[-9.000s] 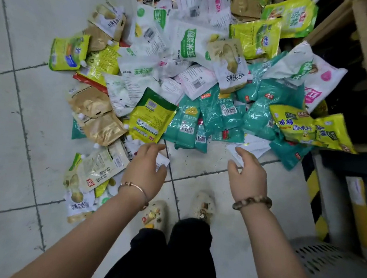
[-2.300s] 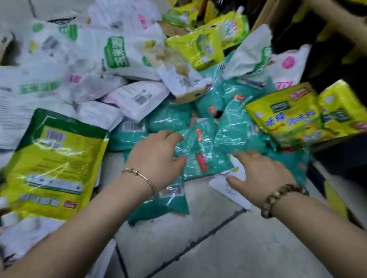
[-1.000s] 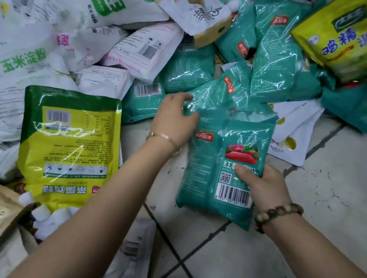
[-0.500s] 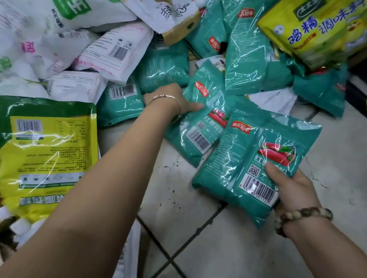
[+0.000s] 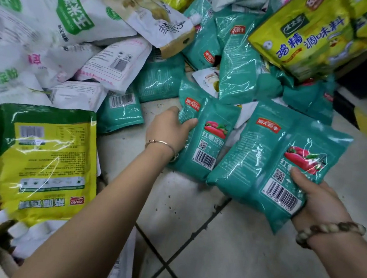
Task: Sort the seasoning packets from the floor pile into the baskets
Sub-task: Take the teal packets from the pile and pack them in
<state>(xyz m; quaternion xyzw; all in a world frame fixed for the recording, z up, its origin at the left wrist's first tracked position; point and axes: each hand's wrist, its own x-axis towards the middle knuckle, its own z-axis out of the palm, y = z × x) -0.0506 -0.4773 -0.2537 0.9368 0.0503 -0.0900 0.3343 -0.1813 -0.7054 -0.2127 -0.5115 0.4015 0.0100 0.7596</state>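
At the near edge of the floor pile (image 5: 76, 23), the left hand (image 5: 170, 129) grips a glossy teal plastic seasoning packet (image 5: 209, 141) by its left long edge, with the thumb on the printed face and the fingers (image 5: 174, 112) curled round it. The packet's long axis runs away from the person, and its barcode end is nearest, resting on the grey tiled floor (image 5: 244, 260). It lies just beside the two matching teal packets (image 5: 266, 162), which the right hand (image 5: 318, 200) holds by their near corner, thumb over the print. The gap between them runs sideways, so passing the packet across to the right-hand stack looks the likely move (no basket is in view). Half a second earlier the left hand lay farther up on this packet. Now it has closed on the edge, while the right hand's hold is unchanged.
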